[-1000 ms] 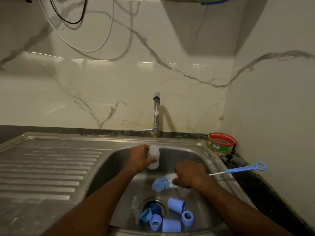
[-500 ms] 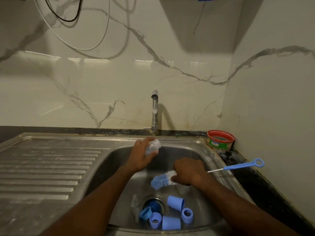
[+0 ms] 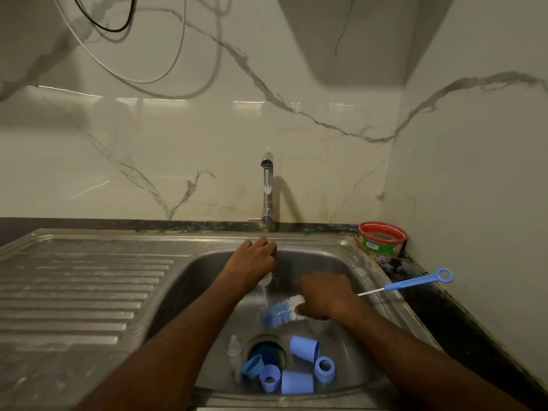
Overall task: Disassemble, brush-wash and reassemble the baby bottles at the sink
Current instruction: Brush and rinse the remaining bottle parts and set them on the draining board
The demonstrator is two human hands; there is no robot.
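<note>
My left hand (image 3: pixel 253 262) grips a clear baby bottle (image 3: pixel 266 280) under the running tap (image 3: pixel 267 188); the hand hides most of the bottle and water spills from its lower end. My right hand (image 3: pixel 324 295) holds a blue and white bottle brush (image 3: pixel 280 313) low over the sink basin (image 3: pixel 350 262), bristles pointing left. Several blue caps and collars (image 3: pixel 304 348) lie around the drain (image 3: pixel 268 350). A clear teat (image 3: pixel 234 345) lies left of the drain. Another clear bottle (image 3: pixel 318 326) shows just under my right hand.
A thin blue-handled teat brush (image 3: pixel 415 282) rests across the sink's right rim. A red and green tub (image 3: pixel 382 238) stands in the back right corner of the dark counter. The steel draining board (image 3: pixel 83 286) spreads to the left. Cables hang on the marble wall.
My left hand has turned the bottle over and moved it right under the tap stream, so water now runs off it. My right hand with the brush has barely moved.
</note>
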